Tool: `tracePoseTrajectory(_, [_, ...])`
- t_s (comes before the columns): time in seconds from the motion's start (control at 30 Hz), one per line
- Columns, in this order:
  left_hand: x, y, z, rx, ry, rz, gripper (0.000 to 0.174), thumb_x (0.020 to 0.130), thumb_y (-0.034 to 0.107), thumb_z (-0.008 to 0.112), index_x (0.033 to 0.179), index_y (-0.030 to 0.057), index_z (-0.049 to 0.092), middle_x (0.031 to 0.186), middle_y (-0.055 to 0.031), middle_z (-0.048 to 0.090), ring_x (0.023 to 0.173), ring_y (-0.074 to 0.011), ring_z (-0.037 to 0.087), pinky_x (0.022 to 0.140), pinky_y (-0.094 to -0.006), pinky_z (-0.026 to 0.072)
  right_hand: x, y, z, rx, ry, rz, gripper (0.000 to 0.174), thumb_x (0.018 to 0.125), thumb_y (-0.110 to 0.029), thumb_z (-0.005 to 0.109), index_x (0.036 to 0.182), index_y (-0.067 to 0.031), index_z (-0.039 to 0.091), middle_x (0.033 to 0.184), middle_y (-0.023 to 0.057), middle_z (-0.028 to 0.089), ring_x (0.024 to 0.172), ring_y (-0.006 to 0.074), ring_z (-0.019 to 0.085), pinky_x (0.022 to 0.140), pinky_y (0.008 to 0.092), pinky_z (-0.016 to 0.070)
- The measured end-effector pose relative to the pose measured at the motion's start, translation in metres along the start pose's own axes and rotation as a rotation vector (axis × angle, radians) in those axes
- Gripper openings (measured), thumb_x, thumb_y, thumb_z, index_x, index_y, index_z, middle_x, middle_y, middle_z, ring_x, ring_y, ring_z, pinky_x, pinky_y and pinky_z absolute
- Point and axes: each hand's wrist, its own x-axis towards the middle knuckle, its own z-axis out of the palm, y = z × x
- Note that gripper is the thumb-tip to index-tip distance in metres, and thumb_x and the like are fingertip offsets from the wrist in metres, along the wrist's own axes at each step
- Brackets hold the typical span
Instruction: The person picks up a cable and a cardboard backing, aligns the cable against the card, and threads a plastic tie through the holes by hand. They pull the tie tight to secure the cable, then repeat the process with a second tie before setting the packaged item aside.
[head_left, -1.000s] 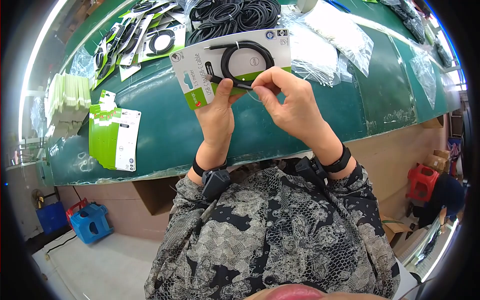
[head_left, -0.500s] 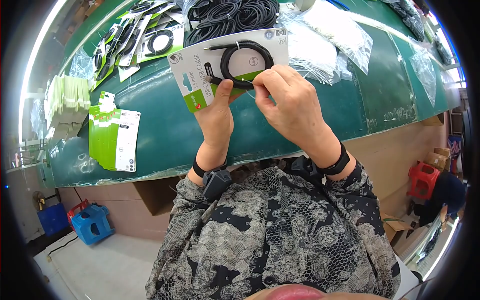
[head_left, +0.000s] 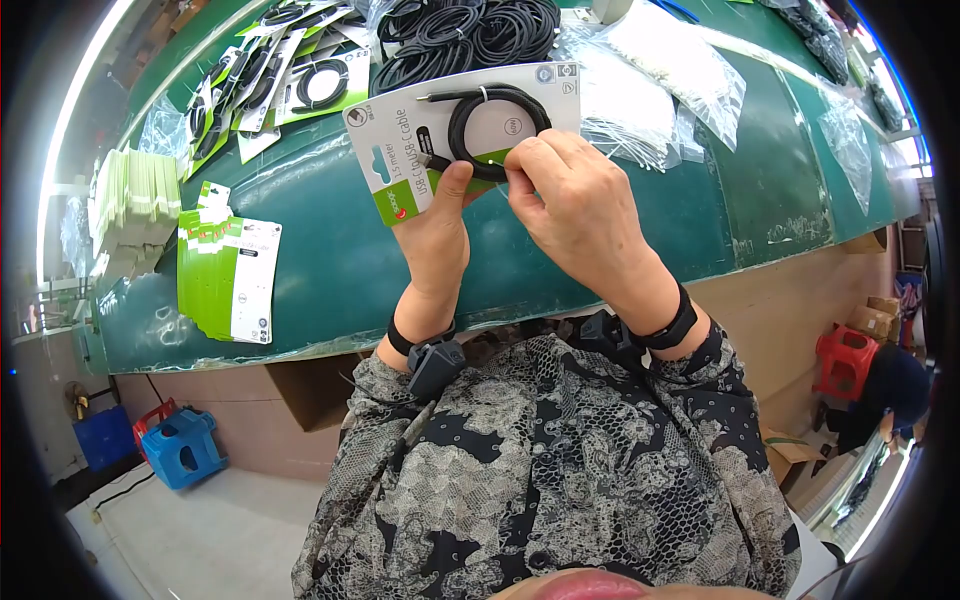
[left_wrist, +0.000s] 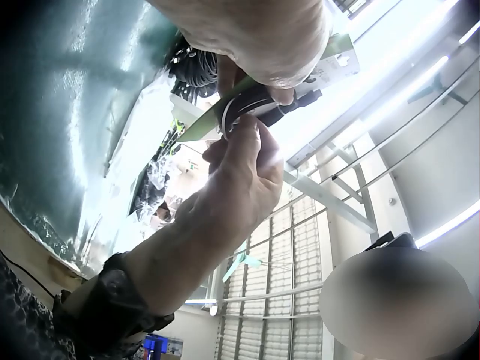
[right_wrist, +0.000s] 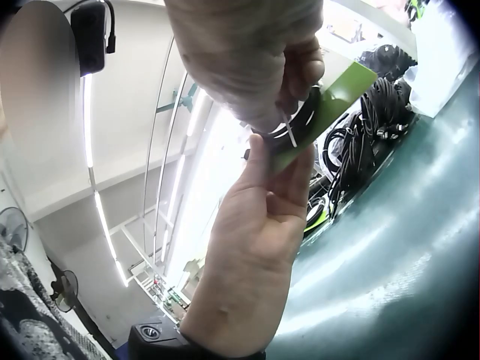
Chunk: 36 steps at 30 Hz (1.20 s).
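A white and green packaging card (head_left: 405,135) marked USB-C cable is held up over the green table (head_left: 330,250). A coiled black cable (head_left: 495,118) lies on the card's face. My left hand (head_left: 437,225) grips the card's lower edge, thumb pressed on the cable's plug end. My right hand (head_left: 570,205) pinches a thin white tie (right_wrist: 288,129) at the coil's lower edge. In the right wrist view the tie (right_wrist: 288,129) sticks out between the fingertips beside the card (right_wrist: 341,94). The left wrist view shows the card (left_wrist: 225,112) edge-on between both hands.
Packed cable cards (head_left: 290,75) lie at the far left of the table, a heap of loose black cables (head_left: 460,30) behind the held card. Blank green-white cards (head_left: 230,275) are stacked at the left. Clear plastic bags (head_left: 660,60) lie to the right.
The card has shifted slightly right and up. Both hands keep their hold; the right fingers stay at the tie.
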Motion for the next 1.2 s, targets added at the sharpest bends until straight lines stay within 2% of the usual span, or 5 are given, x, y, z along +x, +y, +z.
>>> tracePoseTrajectory(0.7, [-0.006, -0.004, 0.003, 0.161, 0.001, 0.131, 0.038, 0.083, 0.003, 0.068, 0.116, 0.0004, 0.049, 0.101, -0.0063, 0.059, 0.088, -0.0134, 0.06, 0.07, -0.026, 0.0549, -0.001, -0.002, 0.004, -0.088, -0.084, 0.041, 0.009, 0.079, -0.004, 0.062, 0.084, -0.0016, 0.055, 0.076, 0.0127, 0.054, 0.072, 0.0298, 0.056, 0.064, 0.0353, 0.0478])
tracePoseTrajectory(0.93, [-0.002, 0.008, -0.003, -0.206, -0.061, -0.169, 0.03, 0.091, 0.011, 0.059, 0.118, 0.0016, 0.049, 0.101, -0.0075, 0.061, 0.087, -0.0168, 0.065, 0.067, -0.0287, 0.0582, -0.005, 0.017, -0.039, 0.267, 0.192, 0.331, 0.018, 0.087, -0.006, 0.061, 0.104, -0.0015, 0.056, 0.094, 0.0064, 0.063, 0.084, 0.0187, 0.062, 0.07, 0.0288, 0.0494])
tracePoseTrajectory(1.03, [-0.007, 0.012, 0.005, -0.301, -0.124, -0.247, 0.03, 0.093, 0.013, 0.057, 0.119, 0.0018, 0.049, 0.101, -0.0078, 0.062, 0.086, -0.0176, 0.066, 0.067, -0.0294, 0.0588, -0.019, 0.037, -0.017, 0.872, 0.111, 0.509, 0.028, 0.088, -0.007, 0.06, 0.114, -0.0007, 0.051, 0.112, 0.0104, 0.06, 0.098, 0.0146, 0.059, 0.081, 0.0256, 0.0485])
tracePoseTrajectory(1.17, [-0.015, 0.014, 0.012, -0.317, -0.174, -0.321, 0.031, 0.093, 0.013, 0.056, 0.12, 0.0012, 0.047, 0.101, -0.0081, 0.062, 0.085, -0.0178, 0.066, 0.068, -0.0302, 0.0592, -0.043, 0.047, 0.013, 0.64, 0.082, 0.229, 0.045, 0.085, -0.007, 0.064, 0.126, -0.0014, 0.047, 0.121, 0.0106, 0.056, 0.107, 0.0179, 0.056, 0.089, 0.0286, 0.0472])
tracePoseTrajectory(1.2, [-0.014, 0.016, 0.011, -0.32, -0.208, -0.32, 0.031, 0.093, 0.013, 0.056, 0.12, 0.0008, 0.047, 0.101, -0.0084, 0.062, 0.085, -0.018, 0.066, 0.068, -0.0305, 0.0593, -0.043, 0.046, 0.012, 0.934, 0.055, 0.339, 0.048, 0.084, -0.007, 0.065, 0.127, -0.0015, 0.047, 0.122, 0.0112, 0.055, 0.109, 0.019, 0.055, 0.091, 0.0302, 0.0462])
